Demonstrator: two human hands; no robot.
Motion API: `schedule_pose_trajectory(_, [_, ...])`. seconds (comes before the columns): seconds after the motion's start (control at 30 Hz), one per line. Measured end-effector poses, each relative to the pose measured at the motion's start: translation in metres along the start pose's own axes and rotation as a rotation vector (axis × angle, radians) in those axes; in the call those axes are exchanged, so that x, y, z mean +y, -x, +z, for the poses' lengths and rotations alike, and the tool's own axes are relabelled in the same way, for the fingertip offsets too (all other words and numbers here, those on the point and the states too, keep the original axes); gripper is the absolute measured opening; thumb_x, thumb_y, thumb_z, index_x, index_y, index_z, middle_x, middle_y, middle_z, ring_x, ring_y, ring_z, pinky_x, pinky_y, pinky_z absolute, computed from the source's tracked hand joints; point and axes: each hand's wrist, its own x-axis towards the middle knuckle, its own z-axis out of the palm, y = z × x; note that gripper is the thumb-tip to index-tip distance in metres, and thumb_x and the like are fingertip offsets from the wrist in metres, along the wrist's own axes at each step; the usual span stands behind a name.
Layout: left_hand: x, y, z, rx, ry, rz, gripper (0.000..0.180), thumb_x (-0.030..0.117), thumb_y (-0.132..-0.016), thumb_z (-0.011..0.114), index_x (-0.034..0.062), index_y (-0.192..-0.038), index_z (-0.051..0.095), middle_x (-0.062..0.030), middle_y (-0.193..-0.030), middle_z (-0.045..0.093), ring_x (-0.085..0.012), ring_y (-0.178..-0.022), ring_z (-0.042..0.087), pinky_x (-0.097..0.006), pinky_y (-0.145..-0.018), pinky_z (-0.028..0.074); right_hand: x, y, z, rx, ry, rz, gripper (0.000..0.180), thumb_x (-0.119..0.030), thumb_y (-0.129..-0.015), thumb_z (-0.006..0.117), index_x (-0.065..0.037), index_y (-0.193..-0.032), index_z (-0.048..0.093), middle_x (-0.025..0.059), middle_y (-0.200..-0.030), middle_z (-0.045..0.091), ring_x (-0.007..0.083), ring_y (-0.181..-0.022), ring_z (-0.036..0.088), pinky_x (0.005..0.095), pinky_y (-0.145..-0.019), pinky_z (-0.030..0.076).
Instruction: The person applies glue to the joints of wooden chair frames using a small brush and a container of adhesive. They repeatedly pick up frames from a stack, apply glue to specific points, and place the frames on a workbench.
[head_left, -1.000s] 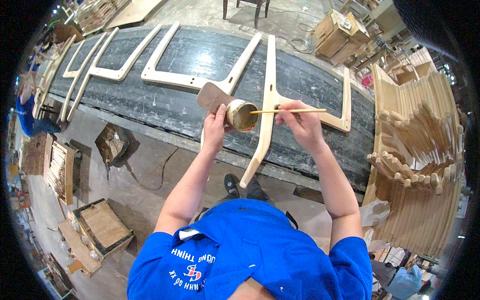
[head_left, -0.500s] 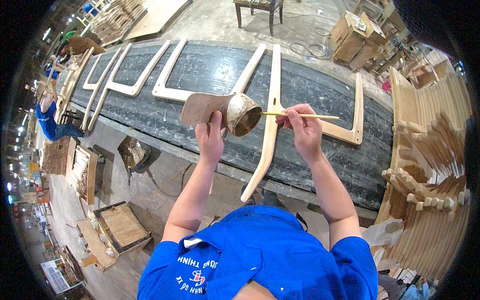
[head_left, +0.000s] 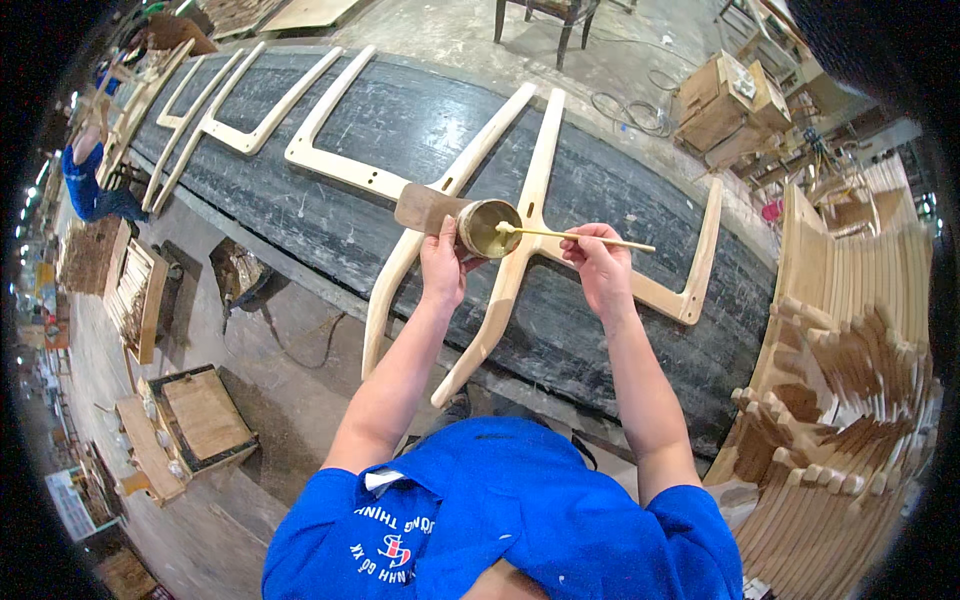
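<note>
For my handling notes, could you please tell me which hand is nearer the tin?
Left. The left hand holds the tin from its left; the right hand is apart, to its right, holding a stick that reaches into the tin's mouth.

A dark wooden chair [head_left: 556, 10] stands on the grey concrete floor [head_left: 440, 25] at the top, with brown plywood boxes [head_left: 708, 98] to its right. Pale curved wooden pieces [head_left: 860, 285] are stacked at far right. At left, beyond a rectangular wooden crate [head_left: 152, 300] and a square, dark-edged wooden box [head_left: 208, 410], is a co-worker in a blue shirt [head_left: 82, 178].
</note>
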Motion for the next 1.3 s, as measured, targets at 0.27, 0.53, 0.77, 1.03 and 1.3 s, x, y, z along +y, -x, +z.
schedule_pose_trajectory(0.27, [-0.049, -0.028, 0.024, 0.006, 0.072, -0.105, 0.030, 0.032, -0.093, 0.045, 0.0054, -0.106, 0.046, -0.0090, -0.097, 0.058, -0.0212, -0.080, 0.063, -0.042, -0.063, 0.058, 0.041, -0.027, -0.046, 0.396, -0.128, 0.247, 0.016, -0.022, -0.088, 0.057, -0.009, -0.081, 0.051, 0.0068, -0.070, 0.059, 0.0147, -0.058, 0.058, 0.0279, -0.049, 0.049])
schedule_pose_trajectory(0.53, [-0.076, -0.061, -0.011, 0.076, 0.097, -0.148, 0.031, 0.031, -0.094, 0.045, 0.0039, -0.109, 0.042, -0.0119, -0.107, 0.054, -0.0266, -0.092, 0.061, -0.049, -0.065, 0.056, 0.017, -0.082, -0.047, 0.109, 0.237, -0.038, 0.014, -0.016, -0.089, 0.056, -0.006, -0.081, 0.051, 0.0081, -0.072, 0.061, 0.0142, -0.061, 0.060, 0.0254, -0.052, 0.049])
schedule_pose_trajectory(0.77, [-0.081, -0.041, -0.050, 0.296, 0.118, -0.067, 0.031, 0.032, -0.093, 0.045, 0.0075, -0.112, 0.042, -0.0109, -0.108, 0.053, -0.0268, -0.093, 0.059, -0.047, -0.062, 0.057, 0.013, -0.122, -0.043, -0.177, 1.060, -0.314, 0.016, -0.013, -0.084, 0.061, -0.001, -0.078, 0.054, 0.0059, -0.058, 0.055, 0.0097, -0.054, 0.052, 0.0260, -0.050, 0.041])
schedule_pose_trajectory(1.03, [-0.067, 0.002, -0.094, 0.296, 0.137, -0.081, 0.030, 0.030, -0.095, 0.041, 0.0086, -0.117, 0.042, -0.0089, -0.110, 0.054, -0.0258, -0.095, 0.060, -0.048, -0.068, 0.056, 0.033, -0.137, -0.025, -0.325, 1.241, -0.327, 0.014, -0.011, -0.080, 0.062, -0.001, -0.077, 0.053, 0.0141, -0.064, 0.056, 0.0249, -0.056, 0.056, 0.0332, -0.054, 0.044])
schedule_pose_trajectory(1.3, [-0.063, 0.016, -0.101, 0.329, 0.169, -0.053, 0.030, 0.031, -0.095, 0.041, 0.0091, -0.116, 0.042, -0.0084, -0.110, 0.055, -0.0258, -0.097, 0.059, -0.048, -0.069, 0.056, 0.050, -0.149, -0.012, -0.537, 1.516, -0.312, 0.015, -0.017, -0.085, 0.054, -0.003, -0.081, 0.051, 0.0181, -0.072, 0.057, 0.0364, -0.070, 0.057, 0.0429, -0.061, 0.046])
